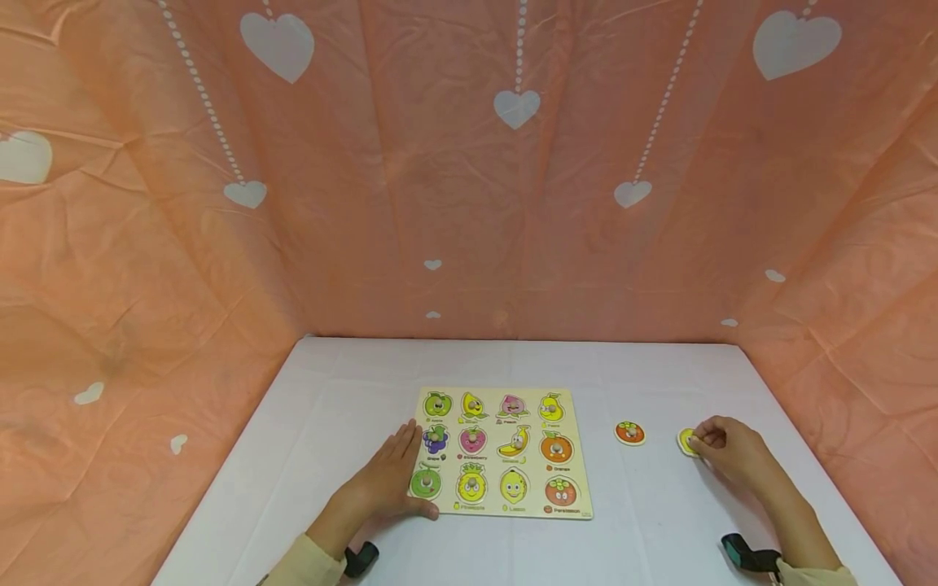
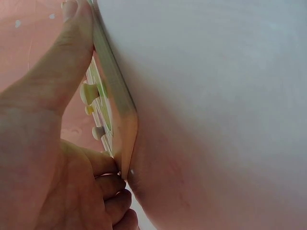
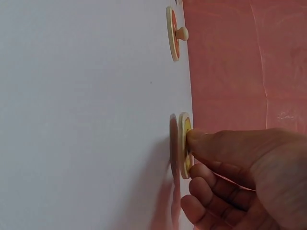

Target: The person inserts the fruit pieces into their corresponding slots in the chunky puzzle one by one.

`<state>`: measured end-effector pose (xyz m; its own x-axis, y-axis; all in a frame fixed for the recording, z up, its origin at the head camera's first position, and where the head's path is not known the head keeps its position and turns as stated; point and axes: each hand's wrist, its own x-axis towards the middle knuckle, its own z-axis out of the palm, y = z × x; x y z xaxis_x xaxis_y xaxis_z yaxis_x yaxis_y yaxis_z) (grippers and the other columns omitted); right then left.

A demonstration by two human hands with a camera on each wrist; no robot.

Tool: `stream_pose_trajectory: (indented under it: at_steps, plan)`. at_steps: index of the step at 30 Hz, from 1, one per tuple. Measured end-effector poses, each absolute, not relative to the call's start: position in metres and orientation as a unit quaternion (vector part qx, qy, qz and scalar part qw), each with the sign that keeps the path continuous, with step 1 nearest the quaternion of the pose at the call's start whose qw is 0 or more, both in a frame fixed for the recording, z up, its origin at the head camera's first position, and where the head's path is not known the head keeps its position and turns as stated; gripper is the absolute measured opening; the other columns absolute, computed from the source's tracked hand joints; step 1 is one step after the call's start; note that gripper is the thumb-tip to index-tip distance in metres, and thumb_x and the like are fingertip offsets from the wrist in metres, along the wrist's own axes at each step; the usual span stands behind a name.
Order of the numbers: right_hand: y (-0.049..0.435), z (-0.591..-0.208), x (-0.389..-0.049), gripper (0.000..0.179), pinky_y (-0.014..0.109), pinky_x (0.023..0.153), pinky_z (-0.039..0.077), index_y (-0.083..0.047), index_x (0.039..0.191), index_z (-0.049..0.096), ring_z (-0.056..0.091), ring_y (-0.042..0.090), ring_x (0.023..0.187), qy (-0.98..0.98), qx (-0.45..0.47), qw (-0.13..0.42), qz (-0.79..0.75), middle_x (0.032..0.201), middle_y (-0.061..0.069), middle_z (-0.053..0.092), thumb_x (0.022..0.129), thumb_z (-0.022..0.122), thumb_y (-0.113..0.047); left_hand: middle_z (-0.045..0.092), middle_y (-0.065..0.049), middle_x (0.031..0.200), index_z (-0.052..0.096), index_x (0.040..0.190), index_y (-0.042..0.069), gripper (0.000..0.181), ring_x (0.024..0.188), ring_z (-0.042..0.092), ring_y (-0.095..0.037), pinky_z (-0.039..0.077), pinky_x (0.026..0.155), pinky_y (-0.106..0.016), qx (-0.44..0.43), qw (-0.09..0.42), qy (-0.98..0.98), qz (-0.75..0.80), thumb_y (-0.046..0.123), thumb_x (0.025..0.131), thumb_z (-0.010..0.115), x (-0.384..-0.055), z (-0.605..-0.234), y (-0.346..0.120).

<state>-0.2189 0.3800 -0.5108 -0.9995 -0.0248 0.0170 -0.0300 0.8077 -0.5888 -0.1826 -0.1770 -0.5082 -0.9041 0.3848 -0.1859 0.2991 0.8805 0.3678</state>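
Observation:
A wooden fruit puzzle board [image 1: 493, 505] lies flat on the table, with knobbed fruit pieces in it; its lemon [image 1: 515, 486] and persimmon [image 1: 561, 491] pictures show no knobs. My left hand [image 1: 387, 480] rests against the board's left side, fingers extended along that edge and thumb at the near left corner. Off to the right, my right hand [image 1: 729, 449] pinches a yellow puzzle piece [image 3: 183, 146] between thumb and fingers. A shadow gap in the right wrist view shows that piece slightly off the table. Its knob is hidden by the fingers.
A round red-orange puzzle piece [image 1: 630, 433] with a knob lies between the board and my right hand. White cloth covers the table [image 1: 352, 374]. An orange curtain [image 1: 454, 203] with white hearts encloses the back and both sides.

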Motion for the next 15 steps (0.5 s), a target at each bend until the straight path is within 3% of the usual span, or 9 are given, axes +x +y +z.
stream_pose_trajectory:
  at_steps: [15]
  plan:
    - [0.341, -0.505, -0.22, 0.016, 0.023, 0.064, 0.048, 0.002, 0.096, 0.07, 0.056, 0.014, 0.079, -0.941, 0.06, 0.061, 0.328, 0.088, 0.005, 0.065, 0.093, 0.082, -0.007, 0.017, -0.031, 0.175, 0.023, 0.164, -0.014, 0.137, 0.164, 0.015, -0.042, 0.019, 0.134, -0.054, 0.173, 0.128, 0.961, 0.175, 0.059, 0.072, 0.094, -0.182, -0.508, -0.177]
